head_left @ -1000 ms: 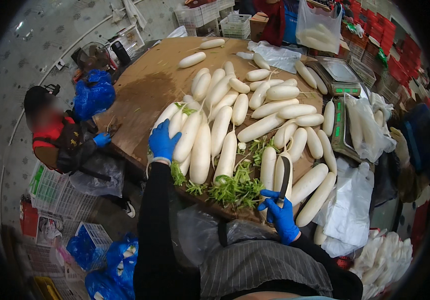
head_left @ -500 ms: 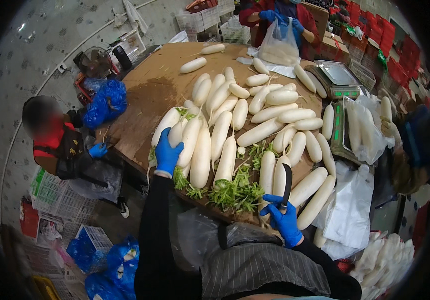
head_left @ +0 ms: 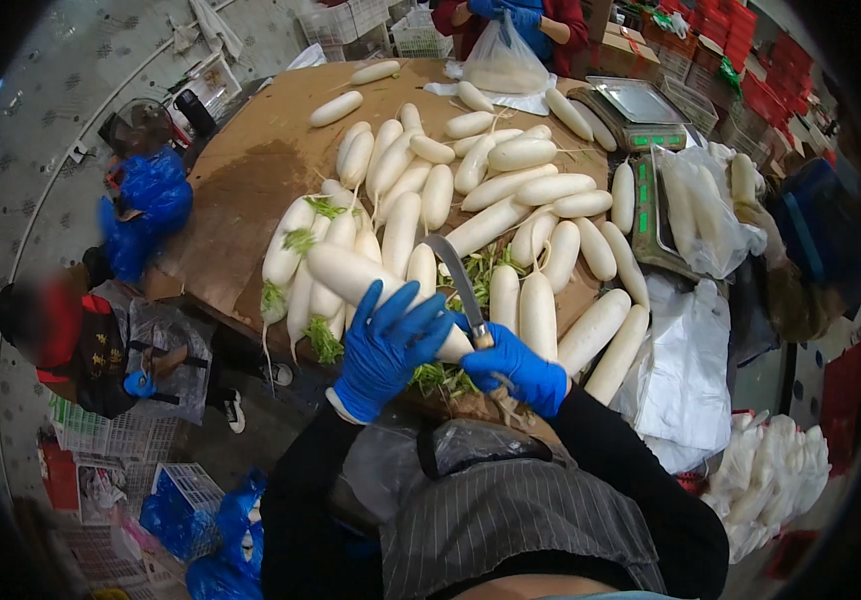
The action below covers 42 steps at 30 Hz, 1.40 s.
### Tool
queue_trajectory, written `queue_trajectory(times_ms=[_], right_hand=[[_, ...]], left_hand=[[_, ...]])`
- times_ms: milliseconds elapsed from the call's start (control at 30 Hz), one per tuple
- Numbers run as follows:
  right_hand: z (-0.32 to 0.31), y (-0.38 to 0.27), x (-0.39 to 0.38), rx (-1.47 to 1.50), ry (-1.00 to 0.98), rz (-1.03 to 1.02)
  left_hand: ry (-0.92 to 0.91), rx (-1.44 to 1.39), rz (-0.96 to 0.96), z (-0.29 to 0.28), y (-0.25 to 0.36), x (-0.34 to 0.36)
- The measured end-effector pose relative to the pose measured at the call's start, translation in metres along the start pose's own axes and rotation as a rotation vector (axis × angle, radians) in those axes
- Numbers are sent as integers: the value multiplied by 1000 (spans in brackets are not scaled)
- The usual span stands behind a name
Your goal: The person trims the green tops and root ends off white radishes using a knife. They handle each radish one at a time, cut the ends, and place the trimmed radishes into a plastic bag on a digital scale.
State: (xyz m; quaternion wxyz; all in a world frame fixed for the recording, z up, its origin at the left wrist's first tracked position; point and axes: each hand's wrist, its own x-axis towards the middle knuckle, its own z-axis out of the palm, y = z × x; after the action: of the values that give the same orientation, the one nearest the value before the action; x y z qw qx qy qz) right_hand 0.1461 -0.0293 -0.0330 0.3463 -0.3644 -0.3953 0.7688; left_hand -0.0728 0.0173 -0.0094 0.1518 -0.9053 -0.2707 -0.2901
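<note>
Surface: through the head camera I view a brown worktop (head_left: 251, 115), a darker patch spreading toward its left edge. Room: grey, dark-spotted floor (head_left: 51, 190) at left; red crates (head_left: 731, 28) pile up beyond the far right corner. A co-worker (head_left: 566, 32) stands at the far edge, gloved hands over a clear bag (head_left: 504, 68). A second person (head_left: 99, 350) is off the left edge, near a blue bag (head_left: 154, 205).

Hands: I have the left hand (head_left: 388, 350) closed around a white radish (head_left: 346, 272), fingers spread across it; the radish slants above the near edge, leafy end toward the left edge. The right hand (head_left: 521, 370) grips the handle of a curved knife (head_left: 463, 280), blade pointing toward the far edge. Blade contact with the radish: cannot tell.

Around: heaped radishes (head_left: 506, 187) crowd the middle and near edge; loose greens (head_left: 433, 380) lie below the held one. Two scales (head_left: 648, 245) and flat plastic bags (head_left: 686, 365) block the right edge.
</note>
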Motion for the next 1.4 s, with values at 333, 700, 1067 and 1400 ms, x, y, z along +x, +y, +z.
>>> queue_trajectory(times_ms=[333,700,1067,1400], right_hand=[[21,73,-34,-344,156,-269],[-7,1,-8,-1273,337,-674],[-45,31,-8,-1035,481,-272],[21,60,-44,-241,341,-401]], left_hand=[[515,-2174,-1330,28,12,-19],[-139,-1162,-955,0,37,-26],[7,-1056,-1001,-15,32,-27],[737,-2090,-1355,23,27,-1]])
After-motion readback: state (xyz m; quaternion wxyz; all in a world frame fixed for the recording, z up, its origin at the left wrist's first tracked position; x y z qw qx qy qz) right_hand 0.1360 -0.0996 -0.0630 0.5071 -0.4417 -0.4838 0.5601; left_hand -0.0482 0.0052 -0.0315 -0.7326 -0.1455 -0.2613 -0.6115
